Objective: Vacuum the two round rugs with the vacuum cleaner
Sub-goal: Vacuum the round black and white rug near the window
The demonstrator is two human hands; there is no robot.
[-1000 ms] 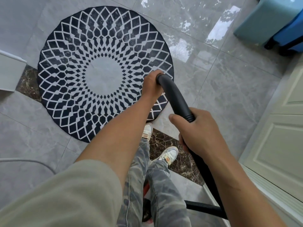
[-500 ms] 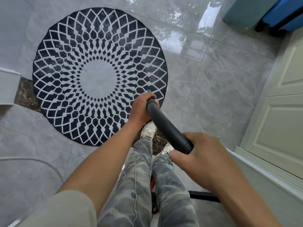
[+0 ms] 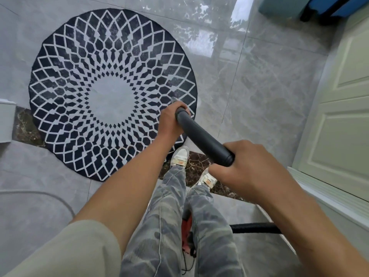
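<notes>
A loose, pale beige fabric sleeve (image 3: 69,250) is seen on the left arm, its wide hem giving way to a bare forearm that runs to the left hand (image 3: 169,122). The right arm is shown uncovered as far as the right hand (image 3: 253,172). Baggy grey-green camouflage-print trousers (image 3: 169,226) are worn, their cuffs bunched over white low-top sneakers (image 3: 180,156), each marked with a tan and orange label on the tongue.
</notes>
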